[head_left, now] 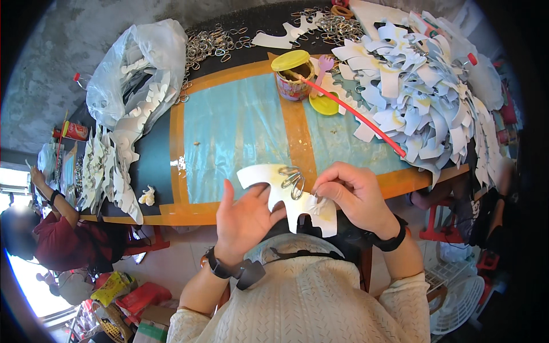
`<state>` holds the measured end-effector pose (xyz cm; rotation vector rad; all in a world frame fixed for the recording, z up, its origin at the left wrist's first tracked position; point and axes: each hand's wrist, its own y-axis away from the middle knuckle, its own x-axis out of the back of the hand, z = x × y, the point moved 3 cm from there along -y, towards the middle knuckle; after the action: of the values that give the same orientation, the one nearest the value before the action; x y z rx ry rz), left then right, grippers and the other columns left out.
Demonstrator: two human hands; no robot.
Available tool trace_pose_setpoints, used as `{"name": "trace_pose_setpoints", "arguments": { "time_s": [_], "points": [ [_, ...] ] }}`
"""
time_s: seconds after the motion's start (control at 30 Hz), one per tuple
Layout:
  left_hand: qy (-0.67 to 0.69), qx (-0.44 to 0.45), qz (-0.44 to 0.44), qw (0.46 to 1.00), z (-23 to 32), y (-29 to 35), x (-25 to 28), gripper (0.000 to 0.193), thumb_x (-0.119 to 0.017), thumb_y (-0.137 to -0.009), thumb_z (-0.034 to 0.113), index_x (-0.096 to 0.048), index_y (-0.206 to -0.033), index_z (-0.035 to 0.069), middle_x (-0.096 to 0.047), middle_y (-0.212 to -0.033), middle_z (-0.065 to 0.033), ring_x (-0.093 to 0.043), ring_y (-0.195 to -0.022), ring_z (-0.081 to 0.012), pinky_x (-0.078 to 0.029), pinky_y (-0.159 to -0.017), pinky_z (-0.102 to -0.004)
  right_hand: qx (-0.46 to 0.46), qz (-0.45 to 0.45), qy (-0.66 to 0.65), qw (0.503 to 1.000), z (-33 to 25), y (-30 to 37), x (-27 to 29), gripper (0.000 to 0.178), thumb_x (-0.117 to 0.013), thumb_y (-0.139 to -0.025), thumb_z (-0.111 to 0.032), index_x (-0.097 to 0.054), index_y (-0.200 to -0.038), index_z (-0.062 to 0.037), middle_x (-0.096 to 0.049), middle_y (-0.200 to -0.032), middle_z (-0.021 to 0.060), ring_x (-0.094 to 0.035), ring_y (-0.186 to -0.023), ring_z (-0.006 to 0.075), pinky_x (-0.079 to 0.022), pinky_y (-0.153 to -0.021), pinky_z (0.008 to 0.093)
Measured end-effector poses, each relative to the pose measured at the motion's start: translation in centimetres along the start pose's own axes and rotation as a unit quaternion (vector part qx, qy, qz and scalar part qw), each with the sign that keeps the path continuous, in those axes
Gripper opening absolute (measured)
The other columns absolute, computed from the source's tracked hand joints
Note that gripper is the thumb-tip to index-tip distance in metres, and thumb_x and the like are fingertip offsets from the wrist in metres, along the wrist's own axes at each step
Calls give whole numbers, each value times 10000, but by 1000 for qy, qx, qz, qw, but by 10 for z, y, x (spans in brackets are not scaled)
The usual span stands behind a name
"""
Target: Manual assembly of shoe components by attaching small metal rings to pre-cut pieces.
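Observation:
A white, curved cut-out piece (267,174) with notched edges lies across my left hand (245,220). The fingers pass behind it, and the thumb stands away from it. Several oval metal rings (294,182) rest on its upper part, and yellowish stains show near its right end. At that end, my right hand (357,197) has its thumb and forefinger pinched together close to the piece. Something small, perhaps metal, shows at those fingertips, but I cannot make it out. Beyond my hands, the table has light blue sheeting (234,126) framed with brown tape (297,134).
An open tub (293,88) of brown paste holds a red-handled stick (360,117). White pieces (423,97) are heaped at the right. Loose metal rings (211,46) lie along the back. A plastic bag (108,94) stands at the left, near another person (68,234).

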<state>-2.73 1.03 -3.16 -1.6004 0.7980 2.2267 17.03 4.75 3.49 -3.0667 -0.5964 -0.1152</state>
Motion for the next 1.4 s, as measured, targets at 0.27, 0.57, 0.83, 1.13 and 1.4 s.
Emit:
{"name": "trace_pose_setpoints", "arguments": {
  "time_s": [0.27, 0.57, 0.83, 1.13, 1.4],
  "points": [
    [96, -86, -15, 992, 39, 2, 8, 733, -314, -908, 654, -413, -1329, 63, -465, -1346, -169, -385, -1273, -377, -317, -1020, -532, 44, -71, 63, 995, -13, -17, 8, 110, -592, -897, -101, -630, -885, 1, -650, -771, 52, -600, -706, 98, -473, -655, 230],
    [-348, -25, -24, 937, 86, 4, 4, 637, -422, -945, 496, -395, -1311, -25, -618, -998, -150, -621, -933, -246, -476, -841, -317, 28, -112, 107, 988, -6, -32, 14, 118, -590, -897, -110, -653, -883, -11, -636, -735, 37, -548, -653, 83, -438, -613, 233],
    [-649, 36, 31, 759, 76, -11, -20, 398, -642, -871, 189, -549, -1219, 21, -588, -853, -33, -560, -814, -108, -450, -775, -262, 0, -139, 94, 986, 1, -41, 9, 128, -599, -898, -121, -661, -875, -11, -641, -737, 35, -546, -658, 78, -436, -623, 228],
    [-779, -180, -57, 597, 33, -32, -71, 182, -654, -825, 174, -619, -891, 9, -632, -844, -157, -598, -795, -325, -451, -750, -384, -2, -98, 129, 987, 0, -41, -2, 114, -590, -876, -96, -629, -954, -23, -651, -786, 75, -596, -688, 154, -453, -634, 259],
    [-790, -278, -56, 544, 23, -23, -76, 103, -692, -767, 79, -595, -795, 57, -578, -718, -74, -563, -682, -258, -401, -724, -354, 93, -111, 245, 959, -14, -17, 10, 156, -656, -816, -167, -624, -919, -55, -621, -804, 109, -610, -705, 278, -458, -585, 329]
  ]
}}
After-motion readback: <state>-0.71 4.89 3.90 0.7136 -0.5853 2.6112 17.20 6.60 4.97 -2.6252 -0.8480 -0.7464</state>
